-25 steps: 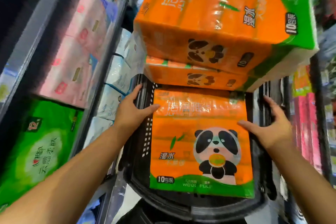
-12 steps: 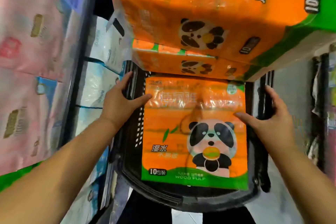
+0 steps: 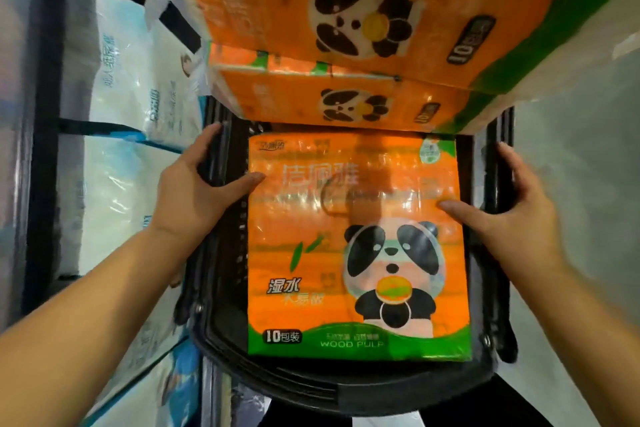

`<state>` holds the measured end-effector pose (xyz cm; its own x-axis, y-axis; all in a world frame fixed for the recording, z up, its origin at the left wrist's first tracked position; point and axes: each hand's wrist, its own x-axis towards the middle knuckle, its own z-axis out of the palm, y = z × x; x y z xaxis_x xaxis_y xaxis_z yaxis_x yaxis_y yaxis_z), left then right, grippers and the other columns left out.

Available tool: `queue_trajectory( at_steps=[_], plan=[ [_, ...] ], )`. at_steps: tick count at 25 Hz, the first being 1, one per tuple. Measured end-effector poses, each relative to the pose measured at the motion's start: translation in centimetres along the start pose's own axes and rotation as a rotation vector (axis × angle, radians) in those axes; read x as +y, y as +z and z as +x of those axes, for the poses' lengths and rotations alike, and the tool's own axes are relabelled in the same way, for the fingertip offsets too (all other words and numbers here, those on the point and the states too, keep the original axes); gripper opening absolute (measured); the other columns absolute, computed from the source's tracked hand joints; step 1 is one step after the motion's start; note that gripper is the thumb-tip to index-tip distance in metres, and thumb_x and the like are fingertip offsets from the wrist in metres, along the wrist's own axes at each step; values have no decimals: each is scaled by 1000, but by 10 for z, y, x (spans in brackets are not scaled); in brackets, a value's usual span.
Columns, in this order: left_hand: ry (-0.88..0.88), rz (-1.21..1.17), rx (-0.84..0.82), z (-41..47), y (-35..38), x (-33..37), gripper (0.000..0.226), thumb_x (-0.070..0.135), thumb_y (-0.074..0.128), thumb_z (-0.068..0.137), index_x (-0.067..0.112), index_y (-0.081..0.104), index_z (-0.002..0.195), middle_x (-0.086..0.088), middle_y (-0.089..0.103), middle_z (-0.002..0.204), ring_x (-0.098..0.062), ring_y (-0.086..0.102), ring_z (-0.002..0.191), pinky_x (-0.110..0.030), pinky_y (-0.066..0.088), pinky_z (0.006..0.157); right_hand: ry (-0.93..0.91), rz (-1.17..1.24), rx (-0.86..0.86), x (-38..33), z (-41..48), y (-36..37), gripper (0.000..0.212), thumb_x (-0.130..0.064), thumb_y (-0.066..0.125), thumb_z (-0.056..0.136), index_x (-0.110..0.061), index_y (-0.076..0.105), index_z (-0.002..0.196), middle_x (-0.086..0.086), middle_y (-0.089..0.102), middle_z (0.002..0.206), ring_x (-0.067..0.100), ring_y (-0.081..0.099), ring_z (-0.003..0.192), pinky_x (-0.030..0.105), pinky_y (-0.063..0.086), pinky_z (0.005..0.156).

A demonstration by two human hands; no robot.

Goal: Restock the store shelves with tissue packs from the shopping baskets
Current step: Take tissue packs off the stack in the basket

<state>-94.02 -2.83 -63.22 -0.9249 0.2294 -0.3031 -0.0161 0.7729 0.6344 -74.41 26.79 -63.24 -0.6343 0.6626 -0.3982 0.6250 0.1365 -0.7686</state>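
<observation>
Head view: the black shopping basket (image 3: 346, 388) is held at both long sides. Your left grip (image 3: 194, 194) straddles the left rim, with the fingers along the outside and the thumb inside, its tip against the left edge of the orange panda tissue pack (image 3: 304, 253). Your right grip (image 3: 502, 215) clasps the right rim the same way, with the thumb lying on the pack's right edge.

The pack lies flat and face up in the basket. It sits close to the right wall, with a narrow gap along the left wall.

Two more orange packs, the upper pack (image 3: 277, 10) resting on the lower pack (image 3: 277, 104), overhang the basket's far end. They hide the far rim there. The frame cuts off the upper pack at the top.

White tissue packs (image 3: 138, 80) on the left shelving sit just beside the basket, so room on that side is tight. To the right all is grey blur and nothing can be made out.
</observation>
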Motion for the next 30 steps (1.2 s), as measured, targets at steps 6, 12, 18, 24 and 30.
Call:
queue_trajectory(
  at_steps=[6, 12, 18, 24, 30],
  plan=[
    [-23, 0, 6, 21, 8, -32, 85, 34, 81, 71, 27, 40, 144, 18, 44, 126, 1, 43, 120, -16, 34, 99, -6, -25, -12, 8, 21, 36, 104, -48, 80, 51, -32, 37, 145, -12, 45, 140, 12, 43, 131, 45, 40, 109],
    [21, 67, 6, 25, -1, -51, 89, 38, 80, 70, 20, 37, 146, 2, 49, 140, 0, 39, 122, -15, 31, 100, -15, -33, -4, 13, 12, 56, 102, -44, 80, 55, -28, 36, 146, -13, 42, 142, 10, 38, 134, 39, 37, 111],
    [40, 64, -50, 27, -8, -59, 92, 40, 79, 72, 18, 32, 149, -4, 47, 144, -3, 38, 126, -20, 32, 104, 10, -7, 9, 18, -4, 67, 103, -43, 79, 57, -28, 33, 148, -17, 38, 141, -3, 33, 130, 11, 30, 102],
    [53, 192, -87, 6, -6, -49, 94, 38, 76, 78, 13, 23, 151, -14, 34, 149, -22, 32, 137, -20, 22, 105, -8, -236, -65, 13, -5, 58, 99, -48, 76, 72, -27, 19, 151, 2, 35, 153, 21, 38, 136, 38, 37, 105],
    [79, 372, -215, -55, -28, -15, 104, 59, 74, 72, 19, 21, 152, -11, 15, 158, -28, 17, 145, -42, 19, 118, -45, -688, -205, -22, -49, 34, 102, -62, 66, 78, -25, 8, 153, 15, 16, 157, 39, 26, 140, 52, 38, 105]
  ],
)
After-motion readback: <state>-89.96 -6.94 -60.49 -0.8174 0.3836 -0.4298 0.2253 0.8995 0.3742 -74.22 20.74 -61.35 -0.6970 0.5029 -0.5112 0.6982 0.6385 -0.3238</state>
